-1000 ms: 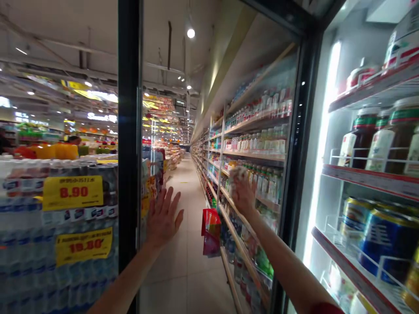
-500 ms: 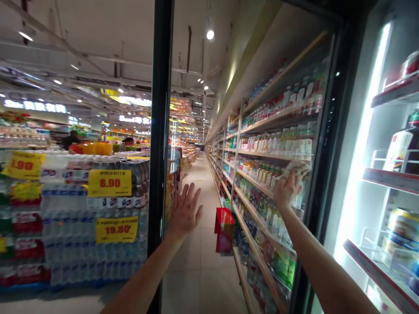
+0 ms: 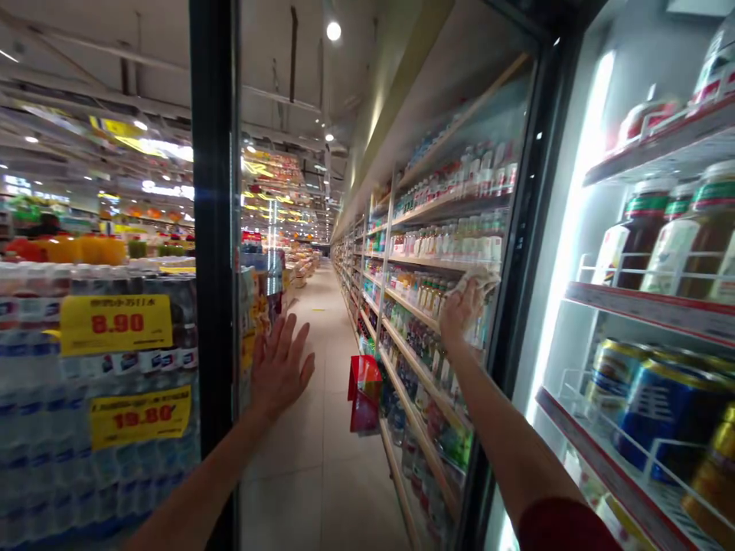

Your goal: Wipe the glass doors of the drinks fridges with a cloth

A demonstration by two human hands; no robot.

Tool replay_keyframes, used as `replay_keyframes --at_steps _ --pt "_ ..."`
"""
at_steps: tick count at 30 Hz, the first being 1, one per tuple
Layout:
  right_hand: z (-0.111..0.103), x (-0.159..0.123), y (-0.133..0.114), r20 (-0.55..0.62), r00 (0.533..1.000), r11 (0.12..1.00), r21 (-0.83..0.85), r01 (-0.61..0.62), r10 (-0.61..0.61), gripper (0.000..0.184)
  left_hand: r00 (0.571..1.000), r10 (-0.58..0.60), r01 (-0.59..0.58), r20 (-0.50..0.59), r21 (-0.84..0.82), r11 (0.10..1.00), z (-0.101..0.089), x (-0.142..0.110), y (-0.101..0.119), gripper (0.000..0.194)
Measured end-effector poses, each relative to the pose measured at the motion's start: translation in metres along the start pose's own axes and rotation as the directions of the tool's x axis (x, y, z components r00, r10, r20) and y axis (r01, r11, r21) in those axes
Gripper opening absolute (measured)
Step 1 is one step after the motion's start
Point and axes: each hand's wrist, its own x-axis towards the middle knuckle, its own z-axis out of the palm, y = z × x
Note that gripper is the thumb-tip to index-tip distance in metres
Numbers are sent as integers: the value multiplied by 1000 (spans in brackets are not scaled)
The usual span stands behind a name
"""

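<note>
A black-framed glass door (image 3: 321,337) of a lit drinks cooler stands swung out in front of me. Against the glass near the frame's left post, my left hand (image 3: 279,367) lies flat with its fingers spread, holding nothing. My right hand (image 3: 459,312) is higher and to the right, gripping a pale, crumpled cloth (image 3: 481,280) pressed to the glass. Part of the cloth is hidden behind my fingers. Through the pane, shelves of bottles (image 3: 442,243) and a red box-like thing (image 3: 365,392) on the floor are visible.
On the right, cooler shelves (image 3: 648,306) hold bottles and blue cans (image 3: 660,417) behind wire guards. To the left stand stacked packs of bottled water (image 3: 40,413) with a yellow price sign (image 3: 116,324). A tiled aisle (image 3: 321,306) runs into the distance.
My view has turned right, so the door and both hands appear further left, and more of the cooler shelves shows. My left hand remains flat; my right still grips the cloth.
</note>
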Motion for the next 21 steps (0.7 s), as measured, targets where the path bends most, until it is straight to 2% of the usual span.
replay_keyframes --at_steps 1,2,4,5,6,7,9,10,11,12,13,14,15,16,17,18,19,20,21 --pt "0 -8 -4 36 994 994 15 106 -106 53 1000 7 -7 -7 5 1000 0 0 0 67" --pt "0 -19 -9 102 953 959 48 281 -285 50 1000 10 -10 -11 9 1000 0 0 -1 68" --pt "0 -43 -16 201 759 785 148 602 -620 45 1000 12 -12 -19 4 1000 1 0 -2 69" --pt "0 -50 -15 203 686 715 173 677 -699 43 1000 11 -11 -20 -3 1000 1 0 -2 69" --pt "0 -52 -13 184 666 691 172 702 -723 43 1000 9 -9 -21 -8 1000 1 0 -3 69" --pt "1 -50 -9 144 698 713 148 685 -701 45 1000 7 -7 -20 -8 1000 1 -1 -3 69" --pt "4 -35 -4 10 865 864 64 500 -501 51 1000 4 -4 -14 2 1000 0 -1 -3 69" --pt "6 -28 -4 -47 927 926 39 374 -373 53 1000 3 -3 -9 8 1000 0 -1 -3 68" --pt "8 -24 -9 -72 958 959 30 280 -277 54 1000 2 -2 -8 11 1000 1 -1 -3 68" --pt "8 -25 -16 -64 969 971 29 239 -237 53 1000 3 -3 -11 8 1000 1 -1 -3 68" --pt "7 -30 -25 -22 962 961 38 273 -273 52 1000 2 -2 -13 1 1000 1 -1 -4 68" --pt "6 -39 -34 53 918 918 68 390 -394 50 1000 1 -1 -17 -8 1000 1 -1 -4 67" --pt "3 -49 -42 135 813 823 126 553 -567 48 1000 -1 1 -21 -15 1000 1 -1 -4 67" --pt "1 -58 -48 187 675 701 192 687 -714 46 1000 -1 1 -22 -20 1000 1 -1 -5 66" --pt "0 -64 -51 210 560 597 239 765 -802 45 1000 -1 1 -21 -23 1000 1 -1 -5 66" --pt "0 -64 -50 217 514 556 252 792 -830 44 1000 0 0 -19 -26 1000 1 -1 -5 65" --pt "1 -60 -46 208 560 596 224 771 -802 43 1000 0 -1 -18 -30 1000 1 -1 -5 65" --pt "3 -53 -42 181 680 703 164 692 -711 44 1000 1 -2 -20 -37 999 0 -1 -5 65" --pt "5 -44 -38 127 819 829 96 551 -559 46 1000 0 -1 -19 -43 999 0 -1 -5 64"
